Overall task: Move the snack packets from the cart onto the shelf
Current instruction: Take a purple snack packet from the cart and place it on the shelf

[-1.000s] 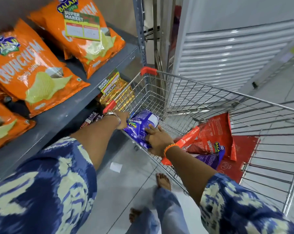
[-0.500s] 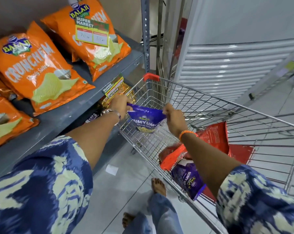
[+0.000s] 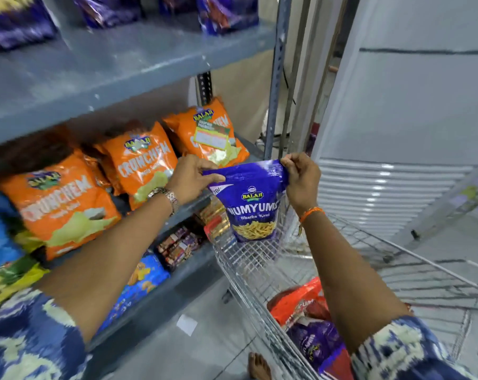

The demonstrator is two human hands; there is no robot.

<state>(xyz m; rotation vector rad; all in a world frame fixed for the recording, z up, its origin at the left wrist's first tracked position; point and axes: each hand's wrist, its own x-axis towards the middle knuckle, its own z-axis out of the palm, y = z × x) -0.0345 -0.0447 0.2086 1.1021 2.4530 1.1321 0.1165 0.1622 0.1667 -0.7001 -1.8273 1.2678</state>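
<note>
A purple snack packet (image 3: 252, 204) hangs upright above the front corner of the wire cart (image 3: 248, 259). My left hand (image 3: 189, 178) pinches its top left corner and my right hand (image 3: 300, 178) pinches its top right corner. Lower in the cart lie an orange-red packet (image 3: 298, 300) and another purple packet (image 3: 317, 344), partly hidden by my right arm. The grey shelf (image 3: 122, 75) rises on the left, with purple packets (image 3: 226, 12) blurred on its upper board.
Orange chip bags (image 3: 139, 163) fill the middle shelf level by my left hand. Blue bags (image 3: 139, 281) and small brown packs (image 3: 177, 245) sit lower down. A grey upright post (image 3: 276, 78) stands behind the cart. A white louvred panel (image 3: 391, 193) is on the right.
Both hands have lifted the purple packet up out of the cart to the height of the middle shelf. The view has tilted upward, bringing the upper shelf board into sight.
</note>
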